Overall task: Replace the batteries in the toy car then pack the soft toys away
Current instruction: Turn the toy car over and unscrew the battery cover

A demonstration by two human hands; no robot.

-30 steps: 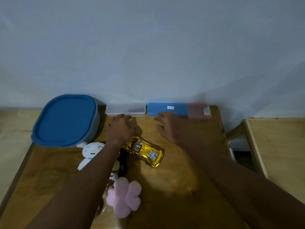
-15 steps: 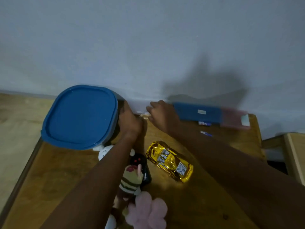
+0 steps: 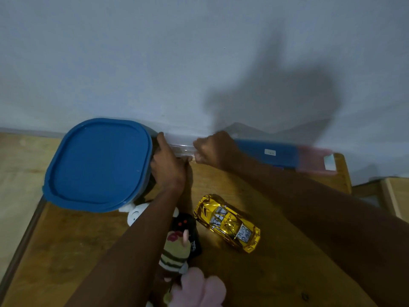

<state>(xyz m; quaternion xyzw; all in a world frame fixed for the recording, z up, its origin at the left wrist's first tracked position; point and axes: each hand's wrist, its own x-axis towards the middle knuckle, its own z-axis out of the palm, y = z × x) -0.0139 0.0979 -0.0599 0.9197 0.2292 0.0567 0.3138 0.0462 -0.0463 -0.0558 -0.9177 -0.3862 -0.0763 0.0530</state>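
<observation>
A shiny gold toy car lies on the wooden table, nose toward the far left. Against the wall sits a clear plastic box. My left hand grips its left end and my right hand grips its right end. Soft toys lie under my left forearm: a white one, a black one, a striped one and a pink one. A large tub with a blue lid stands at the far left.
A long blue box with a pink end lies along the wall at the right. A second wooden table stands off to the right. The table's left edge runs close beside the tub.
Both hands moved from flat on the table to the clear box at the wall and closed on its ends. The camera leaned forward and left.
</observation>
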